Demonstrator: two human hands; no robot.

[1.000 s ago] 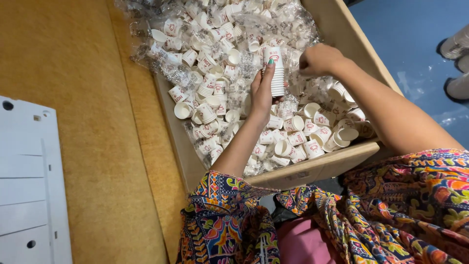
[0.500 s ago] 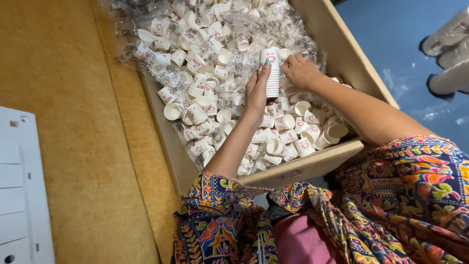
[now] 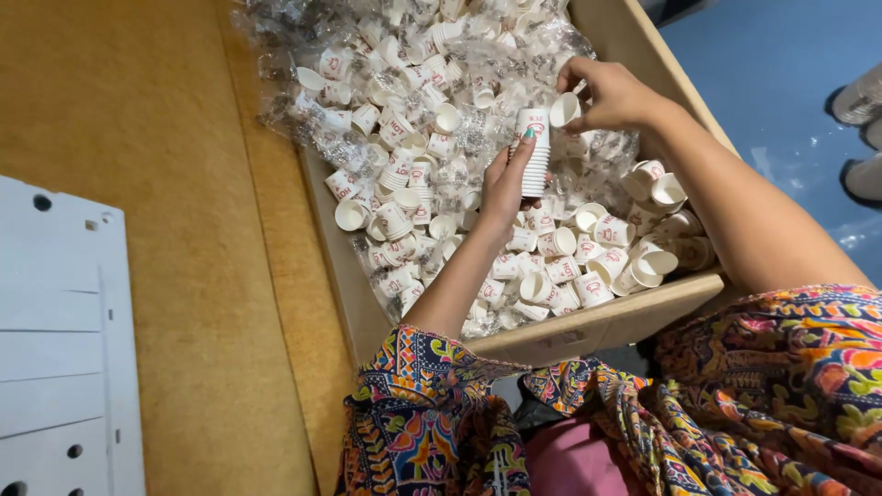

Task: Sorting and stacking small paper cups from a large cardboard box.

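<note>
Left hand point(image 3: 508, 179): closed round nested stack of small white paper cups point(image 3: 534, 152), held upright above cardboard box point(image 3: 602, 321). Right hand point(image 3: 611, 92): pinched on single paper cup point(image 3: 564, 109) just beside stack top. Judged light, thin-walled, easily crushed; best gripped gently at sides. Loose cups point(image 3: 551, 266) and clear plastic sleeves point(image 3: 367, 55) heaped beneath

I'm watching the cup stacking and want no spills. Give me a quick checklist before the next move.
1. Left hand grips the stack of nested paper cups: ok.
2. Stack upright, open end up: ok.
3. Right hand holds a single paper cup: ok.
4. Single cup lined up over the stack: not ok, it sits beside the top, tilted.
5. Cup free of the clear plastic wrap: cannot tell.
6. Cardboard box holds the loose cups: ok.
</note>
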